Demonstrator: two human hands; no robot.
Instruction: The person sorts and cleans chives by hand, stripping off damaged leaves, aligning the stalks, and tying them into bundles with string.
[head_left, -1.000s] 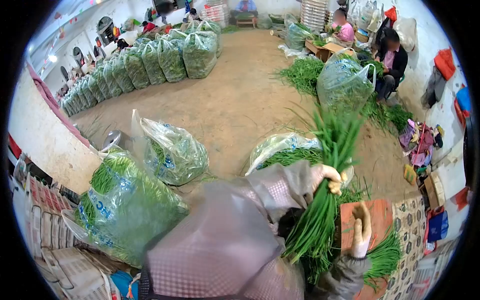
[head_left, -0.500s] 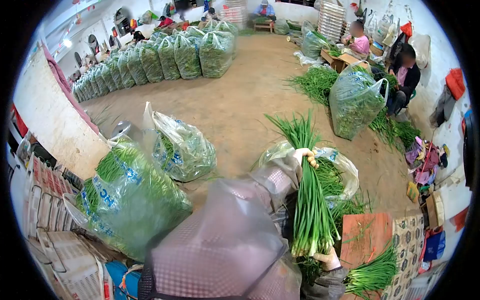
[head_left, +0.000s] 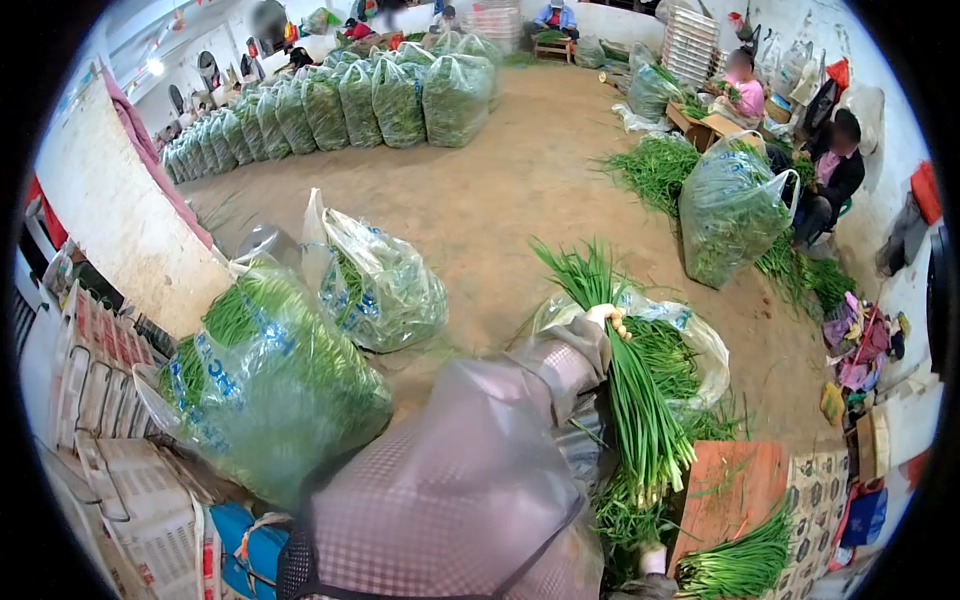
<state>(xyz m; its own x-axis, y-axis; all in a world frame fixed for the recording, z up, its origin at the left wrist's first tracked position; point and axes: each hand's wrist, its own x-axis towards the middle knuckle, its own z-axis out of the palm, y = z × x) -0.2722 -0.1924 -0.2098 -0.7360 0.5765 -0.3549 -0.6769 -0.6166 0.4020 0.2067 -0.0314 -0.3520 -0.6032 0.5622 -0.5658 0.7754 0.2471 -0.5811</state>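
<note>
My left hand (head_left: 606, 318) is wrapped round a bunch of Chinese chives (head_left: 640, 400). The leaf ends fan out above it, and the pale stem ends hang down and to the right. Below the bunch, my right hand (head_left: 652, 560) is low among loose green leaves, its fingers hidden. Beside it, a second pile of chives (head_left: 740, 558) lies across the lower end of a reddish board (head_left: 733, 490). Behind the held bunch stands an open plastic bag (head_left: 712, 360) with more chives in it.
Filled plastic bags (head_left: 265, 380) and a smaller bag (head_left: 385, 285) stand to my left, near plastic crates (head_left: 150, 500). Another full bag (head_left: 735, 215) is at the right, by a seated person (head_left: 835, 175). Rows of bags (head_left: 455, 100) line the back left.
The bunch's stem ends have swung slightly right and up. My right hand has left them and dropped lower. The view has shifted slightly.
</note>
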